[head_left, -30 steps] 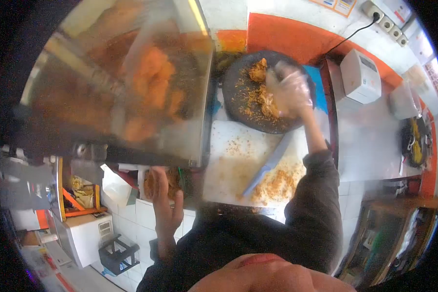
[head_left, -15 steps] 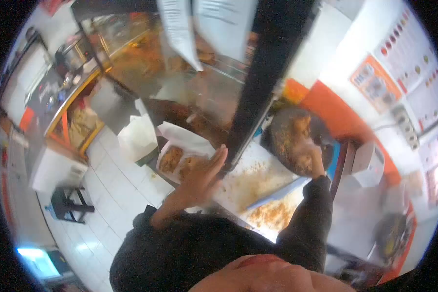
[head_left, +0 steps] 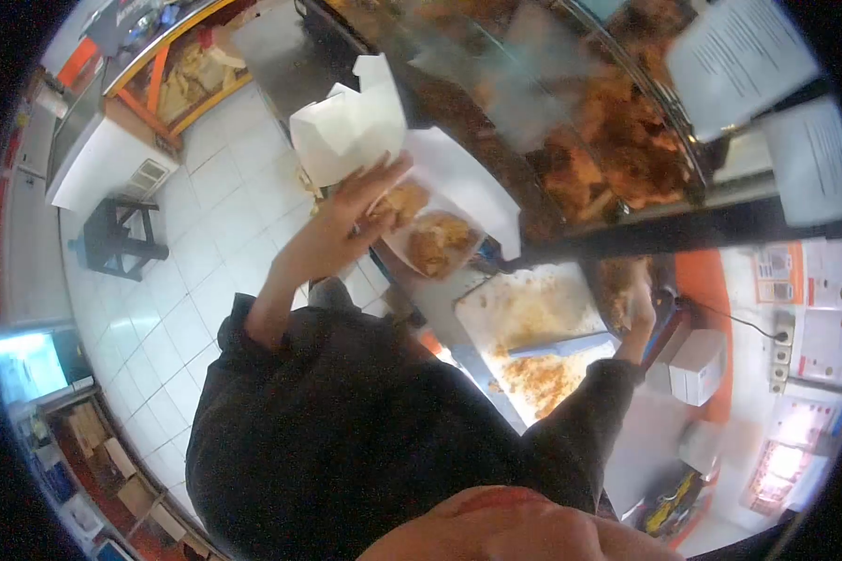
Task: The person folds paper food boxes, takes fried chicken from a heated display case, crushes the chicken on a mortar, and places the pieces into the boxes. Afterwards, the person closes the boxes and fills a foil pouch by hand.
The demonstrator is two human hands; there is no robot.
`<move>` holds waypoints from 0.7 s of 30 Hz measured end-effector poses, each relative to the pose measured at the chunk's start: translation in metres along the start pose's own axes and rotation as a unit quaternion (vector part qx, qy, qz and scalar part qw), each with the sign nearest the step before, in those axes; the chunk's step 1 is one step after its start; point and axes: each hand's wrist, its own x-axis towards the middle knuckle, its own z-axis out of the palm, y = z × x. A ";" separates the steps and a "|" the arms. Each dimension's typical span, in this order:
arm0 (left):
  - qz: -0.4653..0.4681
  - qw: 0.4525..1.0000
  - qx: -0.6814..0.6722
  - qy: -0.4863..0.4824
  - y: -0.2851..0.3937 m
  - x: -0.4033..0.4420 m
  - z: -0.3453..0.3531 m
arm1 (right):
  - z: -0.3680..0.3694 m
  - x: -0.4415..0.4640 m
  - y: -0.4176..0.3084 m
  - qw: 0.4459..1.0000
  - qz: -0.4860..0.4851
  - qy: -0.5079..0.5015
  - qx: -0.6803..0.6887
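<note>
My left hand (head_left: 332, 229) is over the near left edge of an open white box (head_left: 468, 182), its fingers spread. Two portions of fried food lie in the box, the right one (head_left: 438, 243) in full view and the left one (head_left: 402, 201) partly behind my fingers. Far to the right, my right hand (head_left: 640, 304) is at the dark round stone plate (head_left: 662, 271), beside brown crumbed food; its fingers are blurred and partly hidden. A knife (head_left: 561, 346) lies on the crumb-covered white board (head_left: 477, 313) between my hands.
Another open white box (head_left: 346, 131) stands behind my left hand. A glass case with fried food (head_left: 627, 140) fills the upper right, its dark frame (head_left: 683, 232) above the stone plate. A white device (head_left: 697, 365) sits at the right. A black stool (head_left: 126, 238) stands on the tiled floor.
The view has swung left, bringing the white boxes closer to the centre. My left hand has moved from beside the case's edge to the food box. My right hand stays at the stone plate.
</note>
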 end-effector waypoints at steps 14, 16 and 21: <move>-0.140 0.973 0.177 -0.049 -0.323 0.085 -0.077 | 0.271 -0.179 -0.272 0.874 0.142 0.046 0.463; -0.150 0.960 0.206 -0.114 -0.330 0.093 -0.064 | 0.335 -0.160 -0.290 0.947 0.172 -0.005 0.272; -0.113 0.965 0.220 -0.084 -0.321 0.087 -0.056 | 0.471 -0.074 -0.319 0.800 0.036 -0.331 -0.500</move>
